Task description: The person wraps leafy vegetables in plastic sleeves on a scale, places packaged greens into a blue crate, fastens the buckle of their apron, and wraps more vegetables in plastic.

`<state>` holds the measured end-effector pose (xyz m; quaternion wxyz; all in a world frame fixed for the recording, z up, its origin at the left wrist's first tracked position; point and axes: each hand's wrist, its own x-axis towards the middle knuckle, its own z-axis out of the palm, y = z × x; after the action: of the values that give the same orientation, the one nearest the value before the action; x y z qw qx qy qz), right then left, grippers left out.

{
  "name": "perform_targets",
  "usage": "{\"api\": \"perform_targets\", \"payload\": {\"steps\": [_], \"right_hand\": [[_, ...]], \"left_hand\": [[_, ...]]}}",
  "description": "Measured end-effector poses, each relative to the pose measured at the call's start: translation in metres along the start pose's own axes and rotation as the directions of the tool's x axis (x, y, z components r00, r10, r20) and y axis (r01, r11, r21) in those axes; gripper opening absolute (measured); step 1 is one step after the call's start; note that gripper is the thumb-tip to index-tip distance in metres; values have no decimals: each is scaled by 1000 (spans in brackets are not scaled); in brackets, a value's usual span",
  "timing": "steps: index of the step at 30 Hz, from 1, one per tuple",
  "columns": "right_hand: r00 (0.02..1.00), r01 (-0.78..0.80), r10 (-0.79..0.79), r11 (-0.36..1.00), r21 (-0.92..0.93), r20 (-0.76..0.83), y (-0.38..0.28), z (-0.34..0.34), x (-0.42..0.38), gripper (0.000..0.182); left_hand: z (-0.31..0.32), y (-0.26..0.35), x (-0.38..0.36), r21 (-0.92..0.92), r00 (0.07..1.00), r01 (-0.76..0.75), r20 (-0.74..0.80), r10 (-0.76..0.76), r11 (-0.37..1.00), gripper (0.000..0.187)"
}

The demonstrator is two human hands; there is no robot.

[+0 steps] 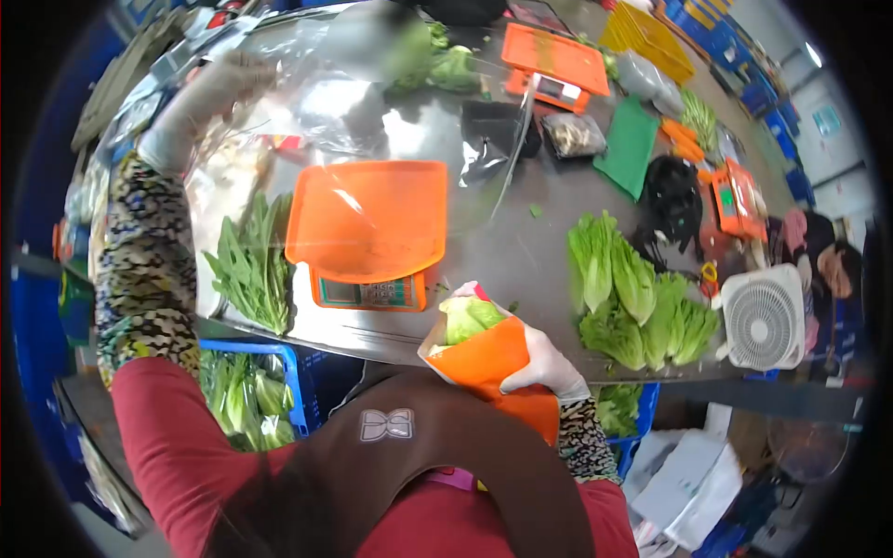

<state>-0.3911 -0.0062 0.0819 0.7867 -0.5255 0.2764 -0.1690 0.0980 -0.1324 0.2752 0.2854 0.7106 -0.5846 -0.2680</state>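
My right hand (544, 365), in a white glove, is closed around an orange bag (488, 363) held against the apron, with pale green lettuce (472, 319) showing at its open top. My left hand (237, 84), also gloved, reaches out to the upper left over clear plastic bags (326, 102); its fingers are blurred. Between the hands stands a scale with an orange tray (369, 219) and nothing on the tray. Long leafy greens (253, 265) lie left of the scale. Heads of lettuce (642, 293) are piled at the right of the metal table (521, 251).
Farther back are a second orange scale (556, 63), black bags (488, 130), a green bag (629, 144), carrots (682, 139) and a yellow crate (646, 42). A white fan (763, 318) stands at the right. Blue crates (296, 395) of vegetables sit below the table edge.
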Motion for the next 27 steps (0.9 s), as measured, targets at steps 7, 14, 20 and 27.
{"api": "perform_targets", "payload": {"steps": [7,14,20,27], "right_hand": [[975,-61,81,993,101,-206,1,-3,-28,114],[951,-66,114,983,174,-287,-8,3,-7,114],[970,-16,66,978,210,-234,-8,7,11,116],[978,74,-73,997,-1,-198,27,-6,-4,111]], "left_hand": [[56,-147,62,333,982,-35,186,-29,942,21],[56,-235,66,672,878,-479,376,297,565,40],[42,-201,47,818,783,-559,466,412,139,59],[183,-109,1,-139,810,-398,410,419,907,54]]}}
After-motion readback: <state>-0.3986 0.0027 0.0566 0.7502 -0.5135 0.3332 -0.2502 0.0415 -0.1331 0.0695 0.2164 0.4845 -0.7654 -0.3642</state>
